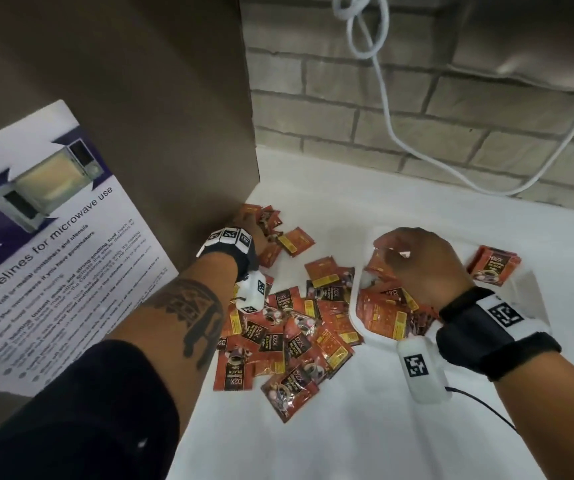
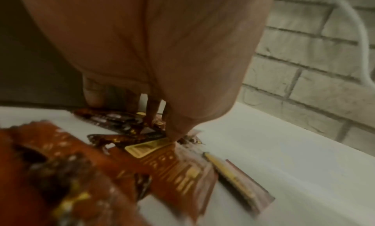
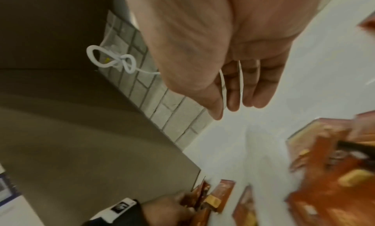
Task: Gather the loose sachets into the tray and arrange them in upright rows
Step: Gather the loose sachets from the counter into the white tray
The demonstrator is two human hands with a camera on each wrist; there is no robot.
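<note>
Sachets lay heaped mid-desk in our head view, some already flat in the tray under our right hand. Left wrist view showed our left hand pinching sachets by the desk's back-left corner, gathering them. Right wrist view alone showed relaxed, empty fingers.

left hand fingers: hidden behind the wrist band, head view
nearest sachets: blurred, left wrist view
tray: partly covered by the right hand
</note>
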